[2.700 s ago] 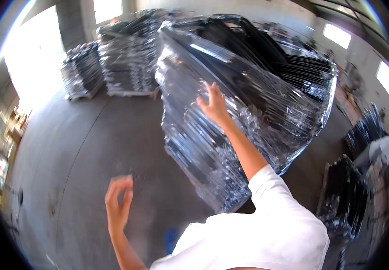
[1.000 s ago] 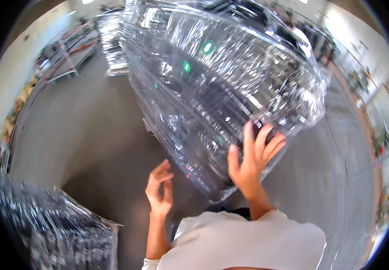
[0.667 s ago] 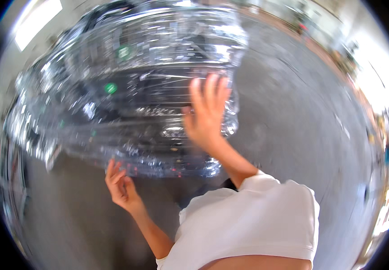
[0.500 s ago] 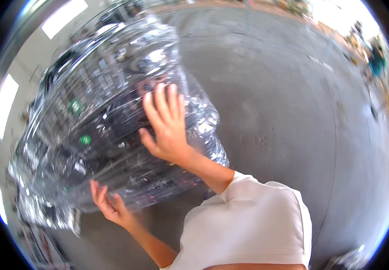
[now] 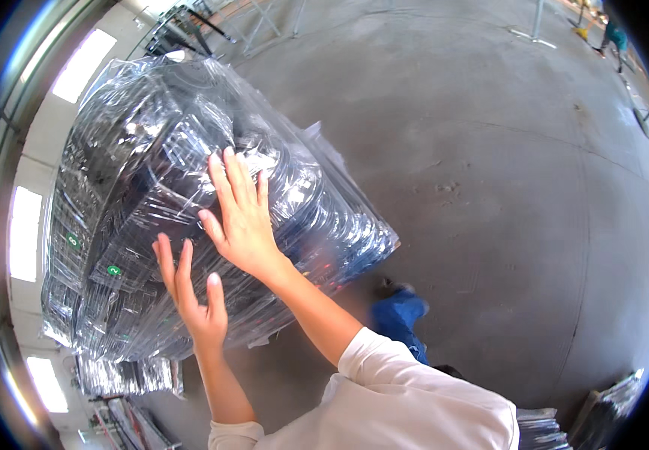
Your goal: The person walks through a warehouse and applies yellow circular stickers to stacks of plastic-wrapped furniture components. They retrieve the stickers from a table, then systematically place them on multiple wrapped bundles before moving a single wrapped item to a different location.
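Observation:
A large stack of dark goods wrapped in shiny clear plastic film [image 5: 144, 180] stands in front of me on the left. My right hand [image 5: 243, 221] is over its upper part, palm down with fingers stretched, seemingly resting on the film. Lower and to the left, my left hand [image 5: 195, 296] is raised at the wrapped side, its fingers apart. Whether that palm touches the film I cannot tell. Neither hand grips anything. Two round green stickers, one by the left edge [image 5: 74, 241] and one lower down [image 5: 114, 271], show through the wrap.
Grey concrete floor [image 5: 489, 195] stretches to the right. Metal stands [image 5: 260, 30] and a dark frame [image 5: 182, 30] are at the back. A person in green [image 5: 615, 36] is far off at the right. Film-wrapped bundles [image 5: 605, 409] lie at the lower right.
My view has shifted, and the stack now shows more of its right side. My left hand has risen closer to my right hand. Both hands stay open by the film.

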`<state>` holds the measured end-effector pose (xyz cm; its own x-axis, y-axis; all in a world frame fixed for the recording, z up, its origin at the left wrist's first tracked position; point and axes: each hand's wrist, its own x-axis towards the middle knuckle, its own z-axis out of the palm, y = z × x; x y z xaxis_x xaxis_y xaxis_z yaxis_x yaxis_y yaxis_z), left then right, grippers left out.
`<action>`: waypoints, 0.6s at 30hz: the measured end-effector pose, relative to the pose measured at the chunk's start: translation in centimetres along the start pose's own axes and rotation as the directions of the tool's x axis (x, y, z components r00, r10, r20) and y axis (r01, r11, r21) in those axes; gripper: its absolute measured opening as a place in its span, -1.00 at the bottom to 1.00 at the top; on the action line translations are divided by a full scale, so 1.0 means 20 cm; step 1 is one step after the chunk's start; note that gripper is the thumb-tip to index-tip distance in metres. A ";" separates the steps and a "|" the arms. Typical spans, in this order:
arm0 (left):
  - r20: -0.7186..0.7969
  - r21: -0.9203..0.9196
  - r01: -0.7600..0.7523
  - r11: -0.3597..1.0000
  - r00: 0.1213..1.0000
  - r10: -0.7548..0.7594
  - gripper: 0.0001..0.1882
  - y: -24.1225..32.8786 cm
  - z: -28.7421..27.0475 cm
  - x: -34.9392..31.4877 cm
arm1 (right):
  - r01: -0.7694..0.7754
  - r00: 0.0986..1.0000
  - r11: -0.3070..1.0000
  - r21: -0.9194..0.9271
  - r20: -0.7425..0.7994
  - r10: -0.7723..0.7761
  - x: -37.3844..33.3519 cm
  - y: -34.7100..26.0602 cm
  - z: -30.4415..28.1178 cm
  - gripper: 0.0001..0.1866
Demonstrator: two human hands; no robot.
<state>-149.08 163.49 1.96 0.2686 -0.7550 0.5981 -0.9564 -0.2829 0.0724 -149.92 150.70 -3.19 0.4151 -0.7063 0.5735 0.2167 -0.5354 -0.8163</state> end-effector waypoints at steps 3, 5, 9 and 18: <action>-0.067 -0.109 0.126 0.986 0.989 -0.134 -0.42 0.01 0.25 0.08 | 0.042 0.999 0.999 0.032 0.027 -0.043 0.03 0.09 -0.04 -0.26; -0.136 -0.002 0.147 0.989 0.980 -0.145 -0.42 0.00 0.34 0.10 | 0.097 0.995 0.994 0.042 0.033 -0.099 0.03 0.14 -0.03 -0.28; -0.367 0.172 0.246 0.954 0.915 -0.170 -0.40 -0.01 0.57 0.12 | 0.258 0.966 0.965 -0.045 0.016 -0.257 0.01 0.26 -0.02 -0.39; -0.608 0.006 0.248 0.969 0.770 -0.193 -0.48 -0.04 0.68 0.04 | 0.342 0.932 0.939 0.014 0.122 -0.342 0.04 0.28 -0.11 -0.48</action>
<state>-146.60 154.99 -8.43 0.3219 -0.1673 0.9319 -0.8592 -0.4652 0.2133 -150.34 145.98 -7.17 0.4207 -0.4188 0.8048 0.3581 -0.7384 -0.5714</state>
